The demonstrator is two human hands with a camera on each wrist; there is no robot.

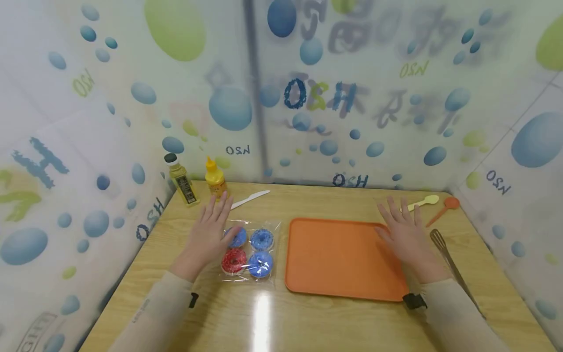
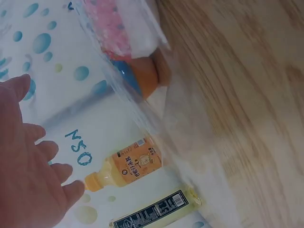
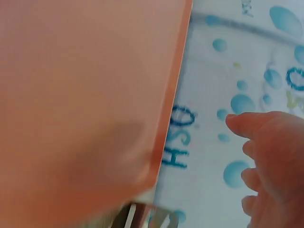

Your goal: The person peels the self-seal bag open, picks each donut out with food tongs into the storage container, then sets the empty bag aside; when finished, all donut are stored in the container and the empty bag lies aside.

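Edge grips look best

L hand [image 1: 208, 237] & R hand [image 1: 405, 239] both spread, nothing held; donut pack [image 1: 252, 251] by L hand, left of orange tray [image 1: 340, 259] — prob light, squashy, slick-wrapped, so pinch edge; tray prob stiff — lift w/ both hands by rims

Relative to the orange tray [image 1: 338, 259], bare tabletop [image 1: 334, 322] on the near side permits passage, as does a strip on the far side, bounded by the wall [image 1: 290, 142]. On the tray's left, the bagged doughnuts [image 1: 260, 266] leave only a narrow gap. The right hand [image 1: 406, 239] obstructs the tray's right edge, with the whisk [image 1: 451, 262] beyond. The yellow bottle [image 1: 216, 181] stands off its far-left corner.
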